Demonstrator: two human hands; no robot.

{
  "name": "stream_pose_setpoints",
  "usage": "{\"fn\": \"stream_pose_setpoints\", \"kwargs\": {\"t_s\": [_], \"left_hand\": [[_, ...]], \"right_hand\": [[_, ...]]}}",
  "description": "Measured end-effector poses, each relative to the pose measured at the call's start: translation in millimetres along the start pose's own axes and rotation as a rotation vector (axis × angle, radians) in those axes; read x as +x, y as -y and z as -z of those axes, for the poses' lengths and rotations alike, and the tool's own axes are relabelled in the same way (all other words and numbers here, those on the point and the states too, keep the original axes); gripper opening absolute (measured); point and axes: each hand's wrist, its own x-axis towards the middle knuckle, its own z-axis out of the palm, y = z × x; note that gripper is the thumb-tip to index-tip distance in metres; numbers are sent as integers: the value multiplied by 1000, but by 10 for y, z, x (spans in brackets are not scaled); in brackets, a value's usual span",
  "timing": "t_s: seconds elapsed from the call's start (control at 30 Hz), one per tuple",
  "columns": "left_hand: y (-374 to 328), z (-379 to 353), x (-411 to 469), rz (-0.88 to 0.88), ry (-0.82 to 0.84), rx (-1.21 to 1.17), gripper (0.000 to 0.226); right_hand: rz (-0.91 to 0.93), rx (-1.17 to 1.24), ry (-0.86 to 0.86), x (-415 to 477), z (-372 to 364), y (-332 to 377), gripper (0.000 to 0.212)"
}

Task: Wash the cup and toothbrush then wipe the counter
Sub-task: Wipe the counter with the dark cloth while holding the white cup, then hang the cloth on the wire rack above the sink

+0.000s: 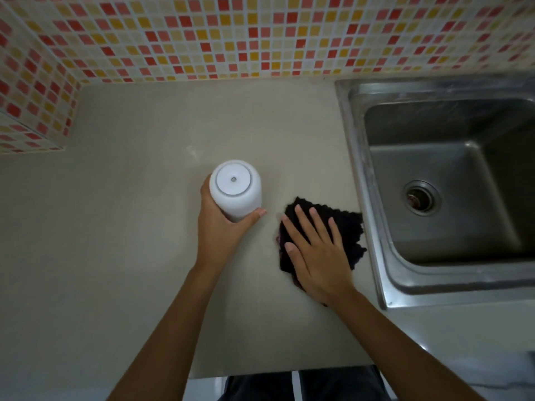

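Fingers of our right hand (318, 256) are lying straight and spread, pressing a dark cloth (348, 227) flat against the beige counter (130, 227), just beside the rim of the steel sink (360, 169). Our left hand (220, 227) is curling round the white cup (236, 189), with the thumb tip showing on the near side. We are holding the cup upside down, its base facing up at us, to the left of the cloth and apart from it. From this angle we are not managing to tell whether its rim is touching the counter or hanging above it. The toothbrush is not showing anywhere in view.

We are judging that the washing is done and that we are working on the last step, wiping the counter, with the cup being held clear of the cloth's path. The next move, as we are reading it, is calling for even pressure from the flat palm while sliding the cloth leftward over the unwiped stretch. The ragged edges are looking likely to bunch unless the fingers are spreading the cloth. After that, the cup is needing a place on the wiped surface.
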Motion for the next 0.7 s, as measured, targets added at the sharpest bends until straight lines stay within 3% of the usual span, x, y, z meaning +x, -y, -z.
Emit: {"fn": "stream_pose_setpoints", "kwargs": {"t_s": [0.1, 0.17, 0.23, 0.33, 0.5, 0.7], "left_hand": [[38, 16, -65, 3, 25, 25, 100], [53, -20, -244, 100, -93, 107, 88], [-8, -103, -522, 226, -254, 146, 59], [-154, -257, -781, 241, -141, 186, 24], [-247, -526, -696, 263, 106, 387, 41], [-387, -576, -551, 318, 268, 542, 26]], "right_hand": [[-55, 420, -88, 8, 75, -53, 47], [-142, 638, -141, 1, 124, -112, 47], [-198, 567, -220, -4, 187, -172, 47], [-254, 347, -222, 35, 282, -269, 49], [-247, 157, -74, 144, 384, -327, 63], [-302, 301, 49, 227, 540, -370, 28]]}}
